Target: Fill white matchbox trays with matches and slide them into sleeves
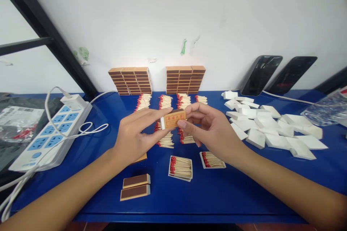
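Note:
Both my hands hold one orange matchbox (173, 119) up above the blue table (211, 195). My left hand (137, 135) pinches its left end, where a white inner tray edge shows. My right hand (210, 128) grips its right end with thumb and fingers. Below them lie bundles of red-tipped matches (166, 140). Two filled white trays of matches (180, 168) rest nearer to me, and two closed matchboxes (135, 186) lie at the front left.
Two stacks of matchboxes (185, 79) stand against the wall. Several empty white trays (271, 128) are heaped at right. A white power strip (51, 133) with cables lies at left. Two dark phones (261, 74) lean on the wall. A plastic bag (326, 110) sits far right.

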`<state>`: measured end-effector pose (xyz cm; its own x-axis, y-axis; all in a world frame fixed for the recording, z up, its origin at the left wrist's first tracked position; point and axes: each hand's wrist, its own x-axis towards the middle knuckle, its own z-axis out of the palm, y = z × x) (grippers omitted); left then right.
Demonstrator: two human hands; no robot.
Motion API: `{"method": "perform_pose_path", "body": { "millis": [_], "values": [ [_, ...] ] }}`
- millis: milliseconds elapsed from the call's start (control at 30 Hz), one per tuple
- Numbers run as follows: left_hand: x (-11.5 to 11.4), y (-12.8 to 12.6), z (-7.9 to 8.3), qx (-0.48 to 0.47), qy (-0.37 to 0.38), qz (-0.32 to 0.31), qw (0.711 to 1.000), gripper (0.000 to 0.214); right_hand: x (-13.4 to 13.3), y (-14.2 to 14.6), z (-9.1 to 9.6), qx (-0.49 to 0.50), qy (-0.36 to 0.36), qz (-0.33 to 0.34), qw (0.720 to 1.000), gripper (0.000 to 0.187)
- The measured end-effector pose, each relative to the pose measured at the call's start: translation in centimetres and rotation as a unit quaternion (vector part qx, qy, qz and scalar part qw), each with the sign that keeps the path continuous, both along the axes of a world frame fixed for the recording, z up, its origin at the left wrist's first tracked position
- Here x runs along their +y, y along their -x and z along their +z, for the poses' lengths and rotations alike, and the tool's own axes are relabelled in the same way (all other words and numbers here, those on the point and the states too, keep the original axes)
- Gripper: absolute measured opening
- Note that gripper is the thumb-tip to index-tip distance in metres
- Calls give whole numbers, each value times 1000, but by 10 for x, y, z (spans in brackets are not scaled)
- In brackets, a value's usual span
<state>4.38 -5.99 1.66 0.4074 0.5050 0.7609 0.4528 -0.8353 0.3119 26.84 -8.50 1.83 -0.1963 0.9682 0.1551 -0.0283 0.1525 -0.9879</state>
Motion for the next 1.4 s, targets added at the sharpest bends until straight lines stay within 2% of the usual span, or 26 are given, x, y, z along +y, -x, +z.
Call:
{"method": "perform_pose_path", "body": {
  "millis": [133, 300, 467, 567, 633, 700, 800, 900, 1000, 1100, 1167, 1300, 1400],
  "values": [
    [2, 1, -1, -7, -5, -10, 1000, 40, 2, -2, 2, 8, -1, 12, 1000, 34],
    [4, -1, -3, -17, -49, -48, 998, 43, 1, -4, 5, -5, -24, 18, 1000, 28],
    [7, 0, -1, 11, -104, -73, 992, 42, 0, -4, 5, 38, 17, 31, 999, 33],
    [10, 2, 1, 39, -147, -99, 983, 42, 2, -6, 7, 1, 55, 77, 995, 38],
    [11, 2, 0, 49, -164, -98, 980, 45, 3, -7, 9, -34, 58, 109, 992, 40],
    [12, 3, 0, 55, -171, -90, 980, 50, 4, -10, 12, -51, 49, 110, 991, 39],
    [10, 4, 0, 47, -145, -66, 986, 56, 5, -15, 14, -66, 30, 73, 995, 37],
    [7, 3, 5, 28, -68, -21, 997, 60, 7, -20, 13, -68, -2, 61, 996, 47],
    [5, 3, 9, 8, 9, -4, 1000, 44, 10, -22, 13, -85, -38, 66, 993, 53],
    [5, 3, 9, -4, 66, -1, 998, 31, 13, -24, 13, -133, -65, 51, 988, 48],
    [7, 4, 9, 2, 81, -2, 997, 33, 14, -25, 14, -167, -86, 40, 981, 44],
    [12, 8, 11, 20, 63, -3, 998, 38, 16, -29, 19, -228, -152, 22, 962, 39],
    [13, 11, 14, 28, 65, 10, 997, 35, 20, -38, 22, -245, -174, 37, 953, 39]
  ]
}}
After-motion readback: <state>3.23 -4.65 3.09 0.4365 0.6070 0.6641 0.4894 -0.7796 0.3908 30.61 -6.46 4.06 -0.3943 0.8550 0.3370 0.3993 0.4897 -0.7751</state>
